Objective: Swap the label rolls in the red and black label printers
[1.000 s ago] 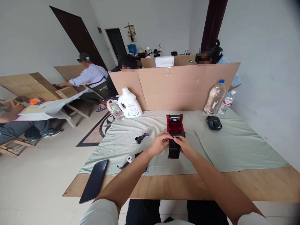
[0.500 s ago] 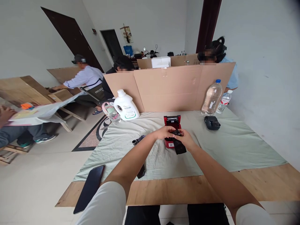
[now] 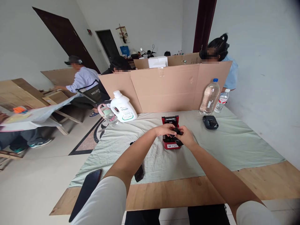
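A small red and black printer [image 3: 171,144] sits open on the pale green cloth [image 3: 234,143] in the middle of the table. Both hands meet right over it. My left hand [image 3: 166,129] and my right hand [image 3: 187,137] pinch a black part [image 3: 177,131] and hold it against the printer's open top. The printer's raised lid [image 3: 170,119] shows behind my fingers. My left forearm hides most of a small black piece [image 3: 139,172] lying on the cloth.
A black phone [image 3: 85,193] lies at the table's front left edge. A white jug [image 3: 122,107], a small jar [image 3: 108,114], two water bottles [image 3: 209,97], a black device [image 3: 210,122] and a cardboard screen [image 3: 168,87] stand behind. People sit beyond the screen and at left.
The black part hung down in front of the printer a second ago. Both hands have lifted it up onto the printer's open top. The camera view has shifted slightly.
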Tool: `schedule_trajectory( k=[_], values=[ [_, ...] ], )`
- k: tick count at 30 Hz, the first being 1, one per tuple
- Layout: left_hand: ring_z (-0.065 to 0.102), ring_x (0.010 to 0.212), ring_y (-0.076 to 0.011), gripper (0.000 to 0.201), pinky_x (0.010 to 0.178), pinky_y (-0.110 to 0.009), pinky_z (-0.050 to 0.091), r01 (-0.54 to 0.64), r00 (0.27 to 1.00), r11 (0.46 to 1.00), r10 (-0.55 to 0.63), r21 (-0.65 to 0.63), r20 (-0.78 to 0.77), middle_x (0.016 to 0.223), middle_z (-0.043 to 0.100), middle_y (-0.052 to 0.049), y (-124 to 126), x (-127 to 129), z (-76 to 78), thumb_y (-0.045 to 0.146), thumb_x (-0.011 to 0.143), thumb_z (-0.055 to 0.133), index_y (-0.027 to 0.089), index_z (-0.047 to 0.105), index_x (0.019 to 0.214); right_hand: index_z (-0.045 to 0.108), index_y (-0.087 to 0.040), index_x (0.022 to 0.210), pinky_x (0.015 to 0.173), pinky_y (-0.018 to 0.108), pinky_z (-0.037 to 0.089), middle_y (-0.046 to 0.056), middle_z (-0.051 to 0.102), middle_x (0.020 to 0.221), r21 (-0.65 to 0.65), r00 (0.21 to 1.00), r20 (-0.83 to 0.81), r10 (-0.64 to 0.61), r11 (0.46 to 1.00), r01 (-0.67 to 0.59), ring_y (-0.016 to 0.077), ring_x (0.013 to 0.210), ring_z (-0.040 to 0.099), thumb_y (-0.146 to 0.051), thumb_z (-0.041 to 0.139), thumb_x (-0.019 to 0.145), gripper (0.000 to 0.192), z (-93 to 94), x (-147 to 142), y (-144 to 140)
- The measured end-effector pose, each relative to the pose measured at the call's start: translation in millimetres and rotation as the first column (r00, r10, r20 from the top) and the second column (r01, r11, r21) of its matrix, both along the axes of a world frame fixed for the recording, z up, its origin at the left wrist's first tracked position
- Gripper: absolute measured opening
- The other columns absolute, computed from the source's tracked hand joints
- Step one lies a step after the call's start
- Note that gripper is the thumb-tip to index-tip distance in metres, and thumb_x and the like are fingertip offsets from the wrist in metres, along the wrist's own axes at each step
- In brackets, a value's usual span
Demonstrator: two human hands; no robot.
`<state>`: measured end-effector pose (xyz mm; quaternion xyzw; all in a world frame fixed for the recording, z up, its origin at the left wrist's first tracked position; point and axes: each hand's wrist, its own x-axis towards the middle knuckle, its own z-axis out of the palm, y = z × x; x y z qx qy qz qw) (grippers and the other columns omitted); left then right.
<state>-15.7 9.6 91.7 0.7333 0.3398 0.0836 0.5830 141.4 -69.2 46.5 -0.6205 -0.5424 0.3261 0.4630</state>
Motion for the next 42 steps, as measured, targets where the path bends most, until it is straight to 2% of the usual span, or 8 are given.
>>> schedule_trajectory(
  k=[4,8,12,16,25,28,35,42],
  values=[
    [0.062,0.08,-0.0185,0.028,0.066,-0.027,0.049,-0.046,0.986,0.96,0.087,0.275,-0.139,0.09,0.064,-0.004,13.3,4.6,-4.0,0.025,0.067,0.068,0.014,0.06,0.092,0.048,-0.024,0.107,0.059,0.03,0.048,-0.004,0.061,0.07,-0.084,0.993,-0.103,-0.052,0.995,0.044,0.017,0.063,0.061,-0.027,0.068,0.06,0.05,-1.7,-7.1,-8.8],
    [0.06,0.098,-0.0255,0.035,0.085,-0.033,0.046,0.066,0.915,0.814,0.182,0.578,-0.36,0.104,0.065,-0.008,23.0,8.1,-15.4,0.022,0.068,0.069,0.015,0.063,0.102,0.044,-0.025,0.113,0.047,0.029,0.046,-0.004,0.059,0.064,-0.133,0.973,-0.228,-0.026,0.991,-0.005,0.016,0.049,0.058,-0.029,0.057,0.071,0.045,-15.6,-14.3,-23.9],
    [0.055,0.11,-0.0272,0.04,0.094,-0.033,0.042,0.152,0.881,0.712,0.217,0.686,-0.421,0.118,0.063,-0.01,20.3,11.5,-33.4,0.024,0.073,0.066,0.016,0.062,0.112,0.058,-0.025,0.093,0.057,0.032,0.048,0.0,0.065,0.068,-0.039,1.0,-0.013,0.027,0.999,-0.028,0.0168,0.056,0.061,-0.029,0.054,0.077,0.017,-25.7,-17.4,-33.6],
    [0.052,0.112,-0.0274,0.038,0.095,-0.035,0.041,0.194,0.824,0.643,0.303,0.741,-0.478,0.115,0.065,-0.009,13.8,16.7,-43.0,0.028,0.076,0.064,0.019,0.063,0.114,0.065,-0.025,0.091,0.069,0.031,0.046,0.002,0.071,0.083,0.018,0.959,0.282,0.008,1.0,-0.014,0.0186,0.075,0.064,-0.026,0.053,0.081,0.016,-18.7,-19.7,-37.0],
    [0.057,0.107,-0.0268,0.036,0.096,-0.039,0.038,0.285,0.72,0.664,0.328,0.691,-0.612,0.107,0.068,-0.006,15.9,27.6,-44.1,0.033,0.074,0.064,0.022,0.064,0.108,0.068,-0.023,0.094,0.069,0.029,0.044,0.005,0.065,0.094,0.081,0.729,0.684,-0.01,0.995,-0.062,0.0174,0.079,0.06,-0.026,0.047,0.087,0.022,-9.8,-19.6,-42.7],
    [0.058,0.103,-0.0263,0.032,0.096,-0.039,0.037,0.276,0.722,0.684,0.317,0.675,-0.616,0.104,0.068,-0.006,17.7,29.2,-44.0,0.035,0.073,0.065,0.022,0.065,0.102,0.067,-0.019,0.096,0.085,0.037,0.043,0.01,0.062,0.111,0.211,0.648,0.76,-0.044,0.96,-0.183,0.025,0.103,0.054,-0.025,0.051,0.084,0.021,-14.9,-16.2,-42.2],
    [0.058,0.105,-0.028,0.027,0.098,-0.041,0.036,0.299,0.697,0.684,0.32,0.666,-0.642,0.102,0.069,-0.01,17.7,34.9,-40.7,0.034,0.072,0.066,0.021,0.068,0.095,0.059,-0.013,0.114,0.1,0.042,0.036,0.012,0.06,0.123,0.234,0.625,0.78,0.023,0.916,-0.327,0.0257,0.118,0.047,-0.017,0.051,0.081,0.034,-28.7,-12.2,-34.5],
    [0.063,0.094,-0.0181,0.026,0.083,-0.025,0.047,0.11,0.84,0.638,0.35,0.762,-0.415,0.101,0.069,-0.003,9.2,5.5,-17.5,0.013,0.077,0.051,0.022,0.07,0.093,0.059,-0.016,0.12,0.098,0.044,0.037,0.01,0.059,0.125,0.264,0.609,0.793,-0.001,0.902,-0.343,0.0261,0.118,0.047,-0.017,0.045,0.086,0.037,-34.0,-9.6,-35.1]
  ],
)
